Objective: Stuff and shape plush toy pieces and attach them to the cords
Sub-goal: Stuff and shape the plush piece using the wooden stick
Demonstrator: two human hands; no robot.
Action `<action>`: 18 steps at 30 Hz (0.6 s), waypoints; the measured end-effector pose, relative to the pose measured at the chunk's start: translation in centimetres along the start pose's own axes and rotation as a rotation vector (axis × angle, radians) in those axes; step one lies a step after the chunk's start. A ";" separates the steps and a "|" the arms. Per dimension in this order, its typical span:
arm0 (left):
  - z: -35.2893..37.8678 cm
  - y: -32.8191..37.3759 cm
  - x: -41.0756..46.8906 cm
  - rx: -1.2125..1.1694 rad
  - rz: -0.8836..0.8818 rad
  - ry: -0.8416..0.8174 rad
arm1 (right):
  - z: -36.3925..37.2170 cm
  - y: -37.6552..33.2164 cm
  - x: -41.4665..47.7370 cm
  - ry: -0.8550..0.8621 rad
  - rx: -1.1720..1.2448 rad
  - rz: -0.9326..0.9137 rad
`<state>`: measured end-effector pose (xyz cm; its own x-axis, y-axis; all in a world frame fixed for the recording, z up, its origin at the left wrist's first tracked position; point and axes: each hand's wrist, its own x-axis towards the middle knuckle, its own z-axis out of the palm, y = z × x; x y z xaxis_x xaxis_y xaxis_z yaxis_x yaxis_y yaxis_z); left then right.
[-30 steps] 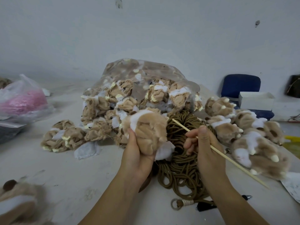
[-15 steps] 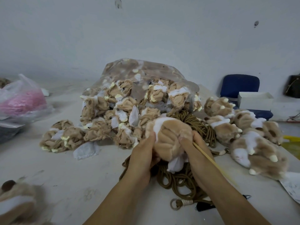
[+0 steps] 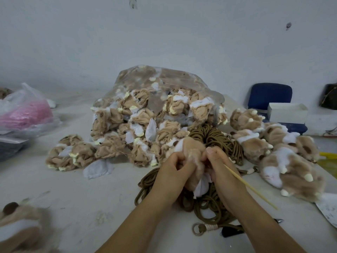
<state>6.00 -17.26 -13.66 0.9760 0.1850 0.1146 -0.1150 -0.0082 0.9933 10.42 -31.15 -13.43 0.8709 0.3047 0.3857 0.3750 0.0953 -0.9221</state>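
Observation:
A tan and white plush piece (image 3: 191, 154) sits between both hands above a coil of olive-brown cords (image 3: 209, 201). My left hand (image 3: 173, 168) grips its left side with curled fingers. My right hand (image 3: 220, 170) grips its right side and also holds a thin wooden stick (image 3: 251, 188) that points down to the right. A white fabric tab (image 3: 201, 187) hangs below the piece. One cord end with a metal ring (image 3: 197, 229) lies near the front.
A clear bag of unstuffed plush pieces (image 3: 156, 110) stands behind, with more spilled at its left (image 3: 73, 152). Stuffed plush paws (image 3: 284, 152) lie at the right. A pink-filled bag (image 3: 23, 114) is far left. A blue chair (image 3: 269, 95) and white box (image 3: 286, 112) are at the back right.
My right hand came in from the right with the stick and took hold of the plush piece. Both hands with the piece shifted right and lowered over the cords.

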 end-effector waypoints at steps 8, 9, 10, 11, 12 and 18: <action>-0.4 0.3 0.0 0.049 0.158 0.092 | 0.8 -0.8 -0.8 -0.095 -0.110 0.095; -0.4 0.3 -0.1 0.058 0.164 0.076 | 0.8 -0.9 -0.9 -0.061 -0.137 0.095; -0.4 0.3 -0.1 0.060 0.160 0.060 | 0.8 -0.9 -0.9 -0.030 -0.133 0.092; -0.3 0.4 -0.1 0.050 0.149 0.047 | 0.7 -1.0 -0.9 -0.016 -0.113 0.088; -0.3 0.4 -0.2 0.029 0.137 0.033 | 0.6 -1.0 -0.8 -0.008 -0.105 0.086; 0.2 0.7 -0.6 -0.008 0.117 -0.029 | 0.6 -0.1 -0.1 0.155 -0.361 -0.077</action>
<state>5.40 -17.61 -13.05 0.9609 0.1543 0.2297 -0.2293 -0.0204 0.9731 10.12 -30.61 -13.43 0.8631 0.1601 0.4790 0.5046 -0.2350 -0.8307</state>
